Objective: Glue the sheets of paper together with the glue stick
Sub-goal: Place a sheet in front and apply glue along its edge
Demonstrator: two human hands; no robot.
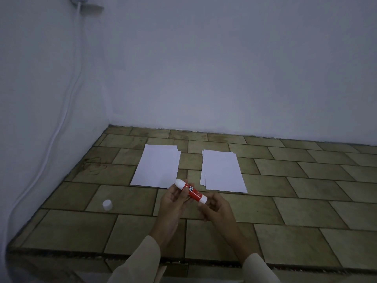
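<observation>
Glue stick (191,190) readied in both hands over the tiled surface (306,201), with nothing spread on paper yet.

The left hand (173,203) curls round the red barrel, and the right hand (216,207) pinches the white base end, so the stick lies slanted between them above the middle of the surface, its rounded white tip aimed toward the back. A white cap (107,204) lies by itself near the left edge, well apart from the hands, which suggests the stick is open and the base is being twisted to raise the glue. Two piles lie side by side toward the back edge, apart from each other: the left stack of sheets (157,166) and the right stack of sheets (222,172), each slightly fanned. The next move probably calls for bringing the tip down onto a top sheet while one hand pins the paper flat.
</observation>
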